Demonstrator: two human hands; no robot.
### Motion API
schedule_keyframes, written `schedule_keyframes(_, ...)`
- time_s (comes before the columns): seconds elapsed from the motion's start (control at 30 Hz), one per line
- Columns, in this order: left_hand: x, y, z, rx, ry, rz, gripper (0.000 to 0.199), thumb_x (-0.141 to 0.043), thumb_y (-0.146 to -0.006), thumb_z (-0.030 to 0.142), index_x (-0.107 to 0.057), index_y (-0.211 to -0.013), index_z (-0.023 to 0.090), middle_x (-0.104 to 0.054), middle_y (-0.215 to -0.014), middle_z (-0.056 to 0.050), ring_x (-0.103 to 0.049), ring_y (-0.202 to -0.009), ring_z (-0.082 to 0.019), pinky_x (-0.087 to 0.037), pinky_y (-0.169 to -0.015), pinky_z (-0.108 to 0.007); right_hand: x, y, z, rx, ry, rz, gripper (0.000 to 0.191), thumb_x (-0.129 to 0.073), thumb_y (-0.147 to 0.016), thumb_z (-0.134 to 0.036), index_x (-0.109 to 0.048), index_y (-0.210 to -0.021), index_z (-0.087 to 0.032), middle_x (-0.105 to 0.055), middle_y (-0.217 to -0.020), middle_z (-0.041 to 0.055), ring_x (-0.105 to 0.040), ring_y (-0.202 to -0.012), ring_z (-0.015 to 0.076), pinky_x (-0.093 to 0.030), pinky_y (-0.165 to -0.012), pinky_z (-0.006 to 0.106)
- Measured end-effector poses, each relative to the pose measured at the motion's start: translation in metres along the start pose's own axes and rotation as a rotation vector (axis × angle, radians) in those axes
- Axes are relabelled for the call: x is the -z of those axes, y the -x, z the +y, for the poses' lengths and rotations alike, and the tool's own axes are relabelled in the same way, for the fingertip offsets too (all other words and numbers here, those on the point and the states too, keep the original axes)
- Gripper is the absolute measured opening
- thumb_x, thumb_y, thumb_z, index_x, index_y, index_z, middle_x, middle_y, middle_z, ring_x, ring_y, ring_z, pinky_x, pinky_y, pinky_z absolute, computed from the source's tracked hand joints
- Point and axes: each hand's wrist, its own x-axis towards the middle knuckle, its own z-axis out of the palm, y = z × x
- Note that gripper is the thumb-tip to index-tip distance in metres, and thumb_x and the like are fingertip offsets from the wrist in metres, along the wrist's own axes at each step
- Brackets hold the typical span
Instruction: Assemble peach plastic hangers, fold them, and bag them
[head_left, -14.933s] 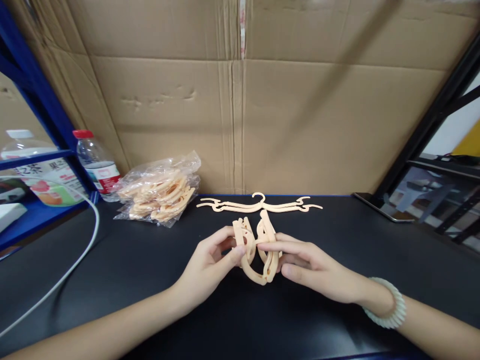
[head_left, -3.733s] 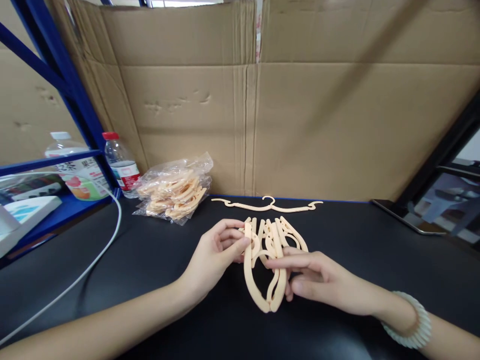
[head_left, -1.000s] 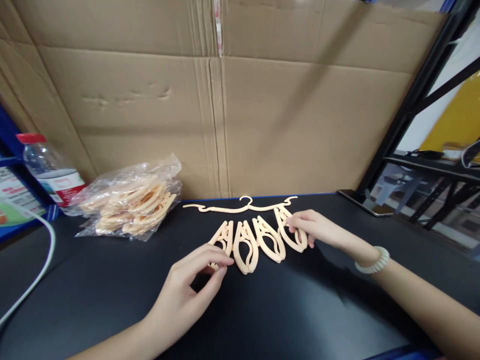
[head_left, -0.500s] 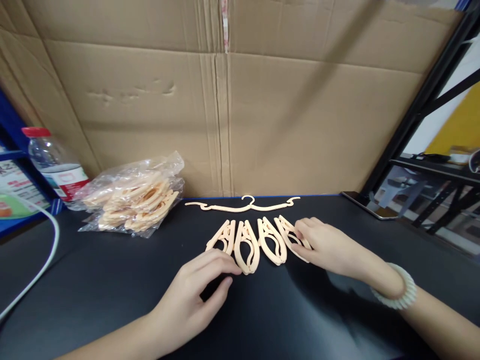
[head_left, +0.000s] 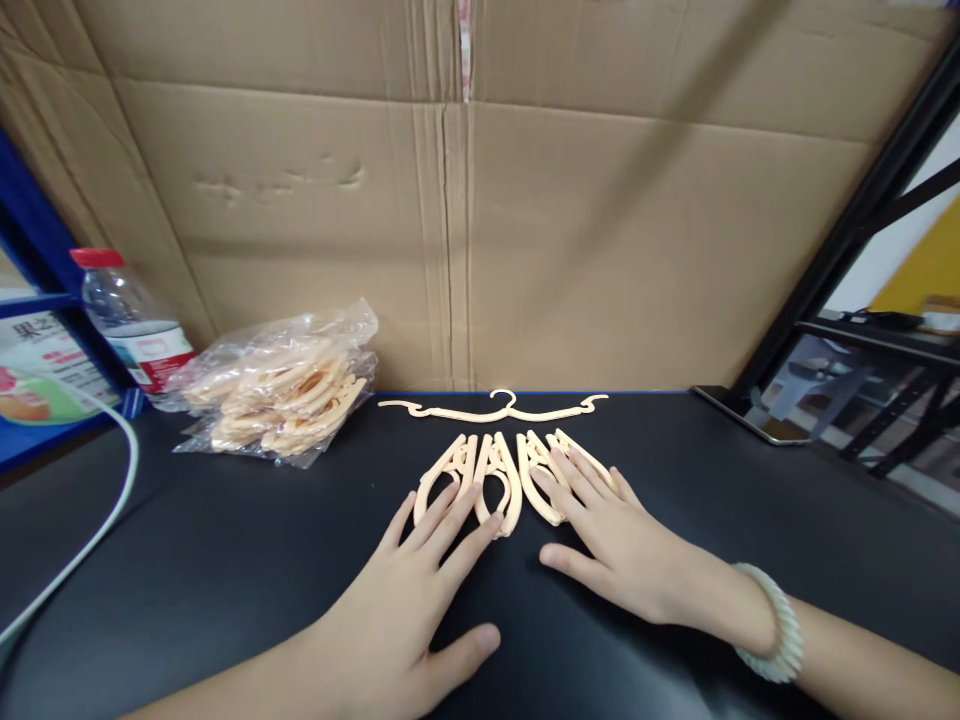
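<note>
Several folded cream plastic hangers lie in a fanned row on the black table (head_left: 262, 570). My left hand (head_left: 397, 600) is spread palm down, its fingertips over the lower parts of the leftmost folded hanger (head_left: 471, 465) and the second folded hanger (head_left: 514, 490). Flat and open too, my right hand (head_left: 630, 545) reaches over the third folded hanger (head_left: 527, 480) and partly hides the rightmost folded hanger (head_left: 589, 452). Neither hand grips anything. Behind the row rests an unfolded cream hanger (head_left: 469, 414), its hook toward the cardboard.
A clear plastic bag (head_left: 300, 385) full of cream hangers sits at the back left. Beside it leans a red-capped bottle (head_left: 150, 345). A white cable (head_left: 129, 470) curves along the left. Cardboard (head_left: 315, 220) walls off the back; a black metal frame (head_left: 817, 270) stands right.
Both hands have flattened and spread their fingers over the folded hangers. My right hand has released the rightmost hanger and shifted left. The view has moved slightly.
</note>
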Motion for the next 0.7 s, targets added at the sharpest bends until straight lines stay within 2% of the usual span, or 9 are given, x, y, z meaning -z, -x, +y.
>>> schedule_keyframes(0.27,0.001,-0.008,-0.008,0.012,0.016,-0.02,0.063,-0.052,-0.088,0.053,-0.037,-0.146,0.033,-0.028,-0.157,-0.006,-0.023,-0.144,-0.035,-0.02,-0.112,-0.063,-0.01,-0.011,0.007,-0.004,0.006,0.101,0.072,-0.025,-0.092,-0.068,-0.007,-0.153,-0.033,0.001,-0.161,0.0022,0.004,-0.147,0.0291,-0.007,-0.113,0.065)
schedule_keyframes(0.37,0.001,-0.01,-0.012,0.022,0.054,0.01,0.061,-0.051,-0.09,0.05,-0.034,-0.146,0.034,-0.031,-0.156,-0.006,-0.026,-0.143,-0.034,-0.019,-0.113,-0.063,-0.009,-0.011,0.008,0.016,-0.008,0.146,0.07,-0.027,-0.093,-0.066,-0.01,-0.153,-0.033,-0.005,-0.161,0.0027,0.0,-0.147,0.0298,-0.008,-0.112,0.066)
schedule_keyframes(0.43,0.005,-0.013,-0.019,0.011,0.082,0.028,0.059,-0.049,-0.092,0.048,-0.032,-0.147,0.033,-0.035,-0.154,-0.006,-0.029,-0.142,-0.033,-0.019,-0.113,-0.062,-0.004,-0.013,0.012,0.035,-0.018,0.221,0.067,-0.029,-0.095,-0.062,-0.016,-0.153,-0.032,-0.012,-0.161,0.0045,-0.005,-0.147,0.0306,-0.013,-0.113,0.065)
schedule_keyframes(0.5,0.011,-0.018,-0.031,-0.018,0.094,0.046,0.055,-0.046,-0.094,0.045,-0.035,-0.146,0.031,-0.039,-0.152,-0.007,-0.033,-0.14,-0.032,-0.022,-0.113,-0.061,0.004,-0.019,0.024,0.049,-0.033,0.365,0.062,-0.032,-0.096,-0.058,-0.031,-0.149,-0.026,-0.022,-0.158,0.009,-0.014,-0.146,0.0313,-0.02,-0.113,0.061)
schedule_keyframes(0.6,0.023,-0.027,-0.053,-0.01,0.103,0.172,0.041,-0.044,-0.095,0.04,-0.052,-0.132,0.024,-0.054,-0.14,-0.009,-0.043,-0.133,-0.03,-0.032,-0.111,-0.055,0.018,-0.033,0.054,0.065,-0.101,0.627,0.047,-0.037,-0.096,-0.05,-0.059,-0.125,-0.019,-0.046,-0.143,0.0142,-0.039,-0.135,0.0296,-0.032,-0.111,0.051)
schedule_keyframes(0.7,0.028,-0.034,-0.072,0.033,0.163,0.268,0.032,-0.044,-0.095,0.039,-0.061,-0.115,0.021,-0.067,-0.119,-0.009,-0.059,-0.114,-0.026,-0.047,-0.099,-0.043,0.026,-0.046,0.09,0.102,-0.216,0.711,0.034,-0.04,-0.096,-0.039,-0.064,-0.11,-0.02,-0.063,-0.12,0.0117,-0.058,-0.114,0.0253,-0.043,-0.103,0.046)
